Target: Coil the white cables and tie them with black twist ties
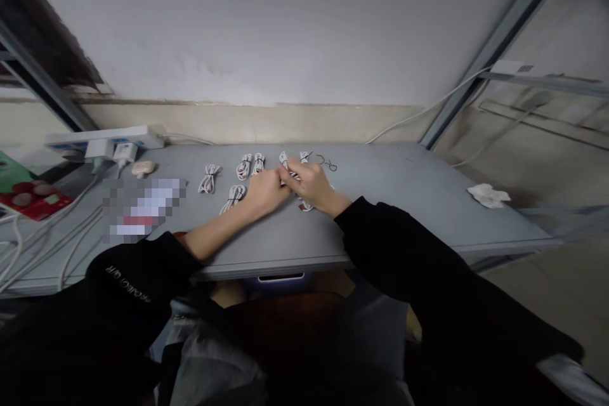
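Both my hands meet over the middle of the grey table (390,203). My left hand (264,191) is closed and my right hand (310,185) is pinched; together they hold a white coiled cable (290,176) between them. Several bundled white cables lie in a row nearby: one at the left (209,178), a pair (250,165) behind my left hand, one (233,197) beside my left wrist. A thin black tie (327,162) lies just beyond my right hand.
A white power strip (104,137) with plugged chargers sits at the back left, its cords trailing off the left edge. A small beige object (143,169) lies near it. A crumpled white tissue (488,195) rests at the right. Metal frame bars stand at both sides.
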`<state>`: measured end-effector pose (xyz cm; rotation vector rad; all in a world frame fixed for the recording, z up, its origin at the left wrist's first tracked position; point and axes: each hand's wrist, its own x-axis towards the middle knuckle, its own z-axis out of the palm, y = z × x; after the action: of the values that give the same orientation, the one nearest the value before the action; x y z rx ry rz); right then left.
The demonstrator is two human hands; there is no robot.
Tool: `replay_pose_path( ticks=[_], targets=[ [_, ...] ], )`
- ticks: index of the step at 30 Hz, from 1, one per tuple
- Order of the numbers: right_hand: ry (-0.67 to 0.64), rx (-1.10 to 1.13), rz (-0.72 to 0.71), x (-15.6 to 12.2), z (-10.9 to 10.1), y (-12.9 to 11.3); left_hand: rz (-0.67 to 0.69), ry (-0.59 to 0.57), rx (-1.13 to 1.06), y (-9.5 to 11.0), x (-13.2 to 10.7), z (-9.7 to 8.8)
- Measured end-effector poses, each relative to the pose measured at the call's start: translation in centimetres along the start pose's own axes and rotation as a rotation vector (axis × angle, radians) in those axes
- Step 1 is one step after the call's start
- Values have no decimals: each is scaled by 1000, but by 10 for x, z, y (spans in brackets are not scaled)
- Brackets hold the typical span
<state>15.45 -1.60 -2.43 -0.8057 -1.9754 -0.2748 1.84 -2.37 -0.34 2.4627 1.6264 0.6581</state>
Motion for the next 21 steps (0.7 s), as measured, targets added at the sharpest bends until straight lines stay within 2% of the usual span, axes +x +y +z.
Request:
replay_pose_path(
  ticks=[3,7,11,13,15,18,21],
  targets=[
    [23,29,65,2,2,2,32,6,28,-1,1,-1],
    [22,103,255,5,0,9,154,22,74,-5,1,-1],
    [-84,213,350,8,-6,24,202,6,73,-9,1,5],
    [-104,190,420,9,-11,38,181,13,4,-12,2,9],
    [-60,68,559,9,-18,57,145,31,-81,-13,3,12],
    [-148,-139,756,2,-29,90,116,48,-172,-14,4,12],
    [-296,-204,738,-10,-36,114,94,60,-225,-15,6,11]
  ],
)
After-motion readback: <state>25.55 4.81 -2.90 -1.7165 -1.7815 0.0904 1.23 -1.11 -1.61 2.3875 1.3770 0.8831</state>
